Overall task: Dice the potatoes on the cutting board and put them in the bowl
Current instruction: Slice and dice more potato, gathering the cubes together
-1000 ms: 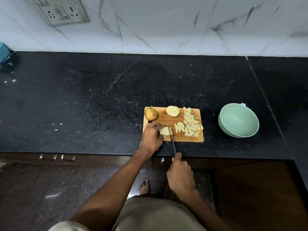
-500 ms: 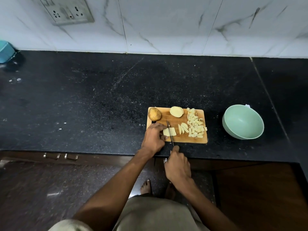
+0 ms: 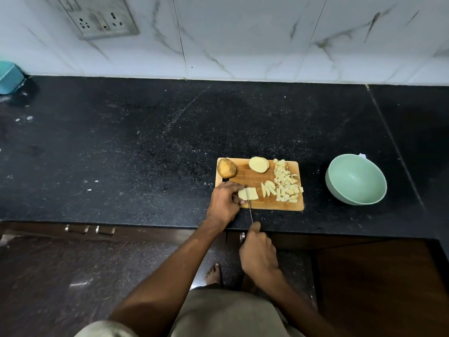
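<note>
A wooden cutting board (image 3: 245, 177) lies near the counter's front edge. On it are a whole brown potato (image 3: 226, 168), a peeled half potato (image 3: 258, 164), a few strips (image 3: 268, 189) and a heap of diced pieces (image 3: 286, 183). My left hand (image 3: 224, 201) holds a flat stack of potato slices (image 3: 254, 193) at the board's front left. My right hand (image 3: 258, 251) grips the handle of a knife (image 3: 249, 204), and its blade lies across the stack. The pale green bowl (image 3: 356, 179) stands empty to the right of the board.
The black stone counter (image 3: 145, 147) runs back to a white marble wall with a socket plate (image 3: 99, 17). A teal object (image 3: 9, 77) sits at the far left. Drawer handles (image 3: 90, 230) and a bare foot (image 3: 214, 273) show below the counter edge.
The knife went forward over the potato stack and has now drawn back toward me, its blade still across the slices. My left hand stayed on the stack. The view shifted slightly.
</note>
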